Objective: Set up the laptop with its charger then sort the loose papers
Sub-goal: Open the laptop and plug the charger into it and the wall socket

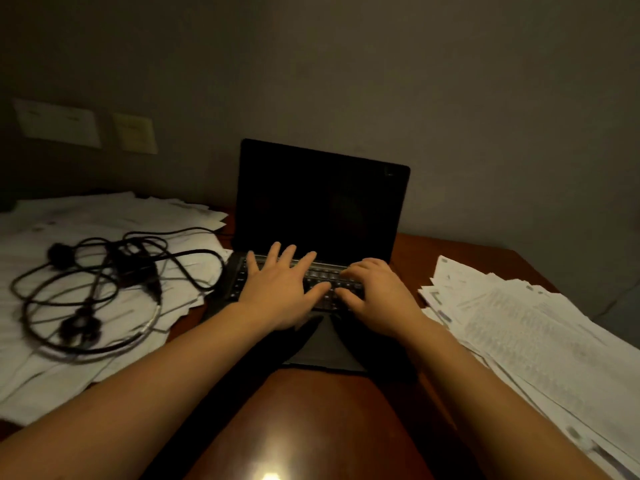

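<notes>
Glare lies on the red-brown desk (311, 410) nearest us; our two bare forearms reach forward over it. Our left hand (280, 289) lies flat with fingers spread wide on the keyboard (325, 275), holding nothing; our right hand (377, 292) has fingers loosely bent, tips on the keys, also holding nothing. Left papers (52, 375) lie spread out with the tangled black charger (104, 292) on top; one cable runs toward the laptop (322, 202), and we cannot tell whether it is plugged in. Right papers (519, 323) fan out beside the laptop; its screen stands open and dark. Two notes (57, 123) hang on the wall (450, 81) behind.
</notes>
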The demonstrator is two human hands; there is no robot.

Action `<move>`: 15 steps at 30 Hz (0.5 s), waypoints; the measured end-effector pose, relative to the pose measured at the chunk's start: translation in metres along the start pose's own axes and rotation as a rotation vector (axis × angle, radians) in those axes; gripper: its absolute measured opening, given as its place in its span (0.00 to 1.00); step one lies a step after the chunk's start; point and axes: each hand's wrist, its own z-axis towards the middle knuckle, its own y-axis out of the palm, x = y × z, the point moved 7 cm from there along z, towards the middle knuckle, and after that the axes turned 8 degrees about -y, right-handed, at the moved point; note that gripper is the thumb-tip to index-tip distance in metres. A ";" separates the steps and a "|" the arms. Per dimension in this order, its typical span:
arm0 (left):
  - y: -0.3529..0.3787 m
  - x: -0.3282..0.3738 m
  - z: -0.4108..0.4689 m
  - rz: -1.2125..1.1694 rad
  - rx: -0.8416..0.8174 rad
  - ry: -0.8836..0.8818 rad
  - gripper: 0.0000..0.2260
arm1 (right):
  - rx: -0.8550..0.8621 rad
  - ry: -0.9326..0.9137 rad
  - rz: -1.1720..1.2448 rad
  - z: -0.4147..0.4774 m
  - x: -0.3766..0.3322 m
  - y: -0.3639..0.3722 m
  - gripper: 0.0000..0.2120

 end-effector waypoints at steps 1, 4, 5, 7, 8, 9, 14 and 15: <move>-0.009 -0.012 -0.004 0.004 0.010 0.001 0.32 | 0.000 -0.022 0.009 0.006 -0.016 0.002 0.22; -0.035 -0.050 -0.019 0.011 0.044 0.003 0.32 | 0.007 -0.071 0.018 0.022 -0.063 0.012 0.22; -0.043 -0.064 -0.023 0.013 0.057 -0.004 0.32 | 0.008 -0.076 0.016 0.027 -0.077 0.014 0.22; -0.057 -0.093 -0.032 0.024 0.092 -0.036 0.32 | 0.016 -0.094 0.014 0.038 -0.105 0.017 0.22; -0.062 -0.108 -0.037 0.033 0.109 -0.058 0.32 | 0.018 -0.103 0.014 0.043 -0.119 0.017 0.21; -0.067 -0.123 -0.042 0.041 0.120 -0.084 0.32 | 0.019 -0.113 0.013 0.048 -0.132 0.017 0.21; -0.081 -0.205 -0.071 0.072 0.100 -0.268 0.31 | -0.012 -0.166 0.016 0.066 -0.187 0.023 0.18; -0.082 -0.222 -0.077 0.072 0.091 -0.301 0.30 | -0.021 -0.177 0.017 0.069 -0.196 0.027 0.17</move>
